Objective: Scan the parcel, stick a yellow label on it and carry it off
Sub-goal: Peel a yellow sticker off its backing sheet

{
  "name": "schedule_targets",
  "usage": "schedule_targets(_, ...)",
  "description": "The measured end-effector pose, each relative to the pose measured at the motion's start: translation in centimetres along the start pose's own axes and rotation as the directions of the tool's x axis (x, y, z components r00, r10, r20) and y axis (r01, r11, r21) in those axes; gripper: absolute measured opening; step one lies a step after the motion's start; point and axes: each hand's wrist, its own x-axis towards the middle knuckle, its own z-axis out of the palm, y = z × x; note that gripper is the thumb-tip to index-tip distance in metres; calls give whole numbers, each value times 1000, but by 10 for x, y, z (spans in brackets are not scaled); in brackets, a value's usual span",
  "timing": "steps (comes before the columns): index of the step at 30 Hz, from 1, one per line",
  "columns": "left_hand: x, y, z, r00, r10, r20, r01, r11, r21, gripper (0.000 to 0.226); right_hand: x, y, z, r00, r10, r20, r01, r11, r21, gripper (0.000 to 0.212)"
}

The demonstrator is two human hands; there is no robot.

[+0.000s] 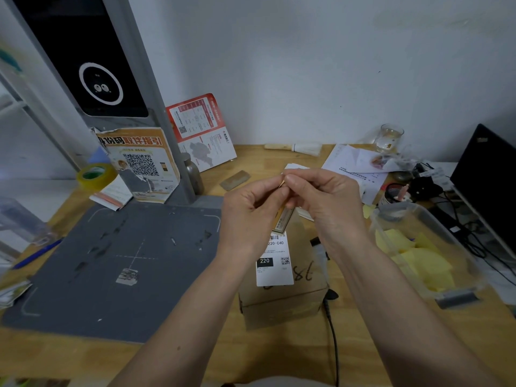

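Note:
A brown cardboard parcel (282,297) lies on the wooden table below my hands, with a white shipping label (275,261) on top and "18" handwritten beside it. My left hand (251,210) and my right hand (321,199) are raised together above the parcel. Both pinch a small yellow label (282,216) between their fingertips; it is seen edge-on and mostly hidden by my fingers. A clear plastic tub (458,289) at the right holds a heap of yellow labels (418,258).
A grey scanning mat (111,261) lies at the left under a scanner post (134,79) with a QR poster. A tape roll (96,174), papers, a glass (389,138), cables and a black laptop (485,185) crowd the table's back and right side.

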Motion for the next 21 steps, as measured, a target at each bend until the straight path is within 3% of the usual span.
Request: schedule_targets(21,2,1,-1,1000,-20,-14,20,1000,-23,23,3,-1,-1,999,5,37,-4,1000,-29,16)
